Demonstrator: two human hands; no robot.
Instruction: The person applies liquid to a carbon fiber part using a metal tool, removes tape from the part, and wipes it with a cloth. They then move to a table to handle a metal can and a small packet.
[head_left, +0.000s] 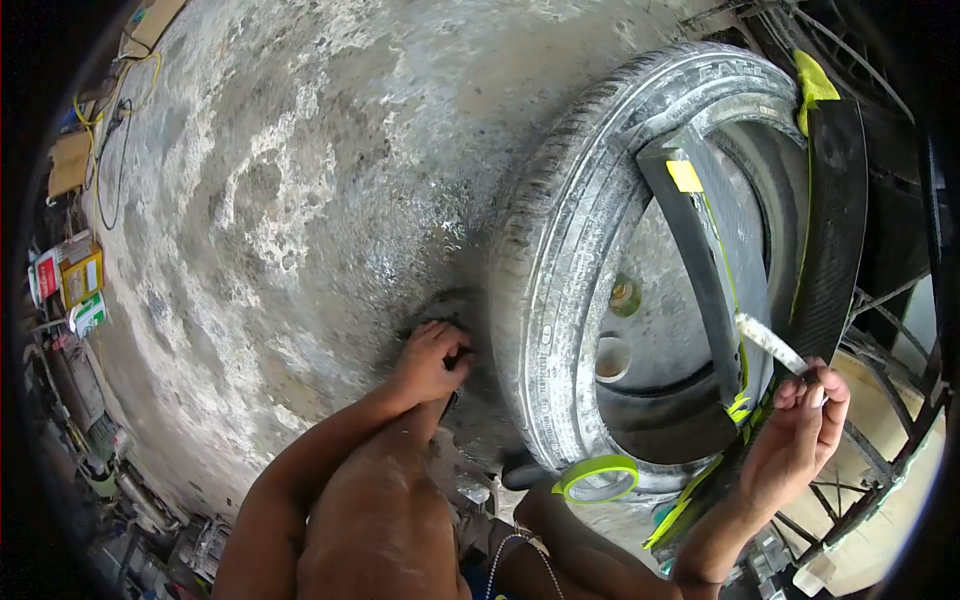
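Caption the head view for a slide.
Right hand holding a whitish flat tool near a dark panel over a tire.

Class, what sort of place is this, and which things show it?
Probably a repair or bodywork workshop: a whitened tyre rests on the stained floor, a dark part with yellow-green tape lies across it, and containers sit at the picture's left.

Open floor (290, 230) left of tire (560, 330), dark panel (698, 255) crossing its opening, metal frame (895, 468) blocking the right.
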